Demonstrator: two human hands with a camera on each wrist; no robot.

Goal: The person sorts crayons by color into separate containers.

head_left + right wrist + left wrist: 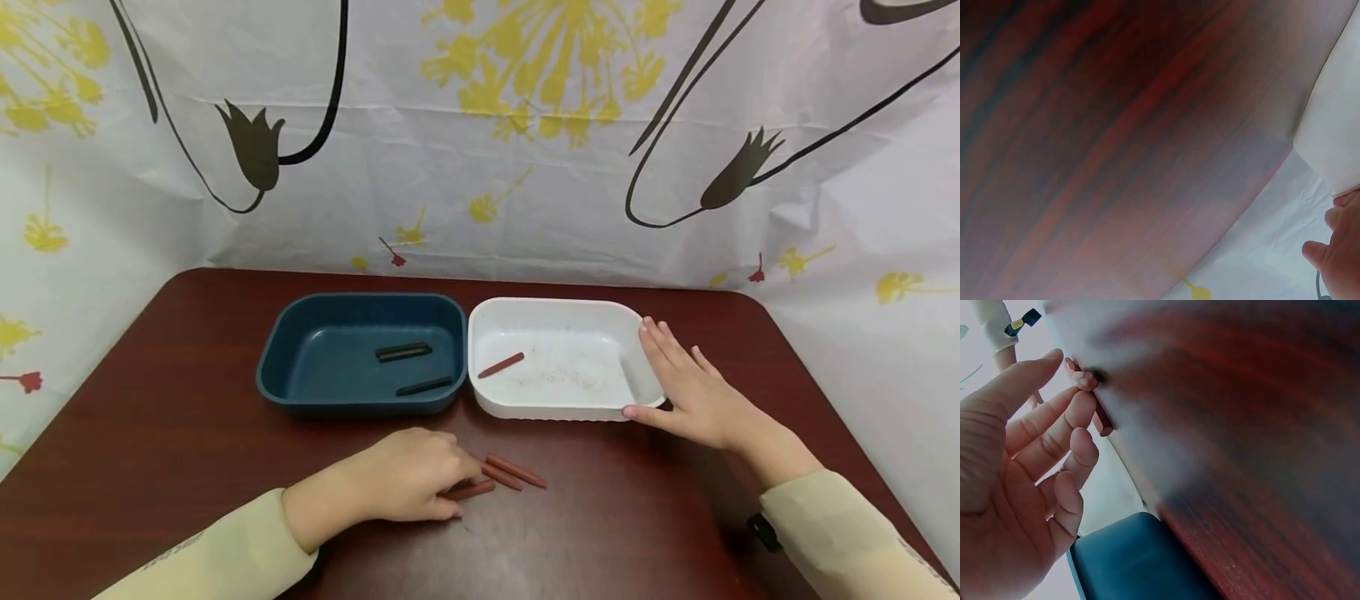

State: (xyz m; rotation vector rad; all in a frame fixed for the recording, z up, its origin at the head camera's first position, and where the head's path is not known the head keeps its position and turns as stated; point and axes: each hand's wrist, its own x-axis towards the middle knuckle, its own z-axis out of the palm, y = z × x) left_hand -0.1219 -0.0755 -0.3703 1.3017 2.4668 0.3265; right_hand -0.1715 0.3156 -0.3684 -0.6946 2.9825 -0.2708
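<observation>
My left hand is over the table by a small group of red-brown crayons, its fingertips at the nearest crayon. In the left wrist view its thumb stands apart from the loosely bent fingers, and the crayon ends lie just beyond the fingertips. With fairly straight fingers, my right hand rests on the right end of the white tray, thumb at the front corner. One red-brown crayon lies inside that tray. The right wrist view catches only part of this hand.
A dark blue tray stands against the white one on its left, with black crayons in its right half. Both sit on a dark red-brown table. A patterned white cloth hangs behind and at the sides.
</observation>
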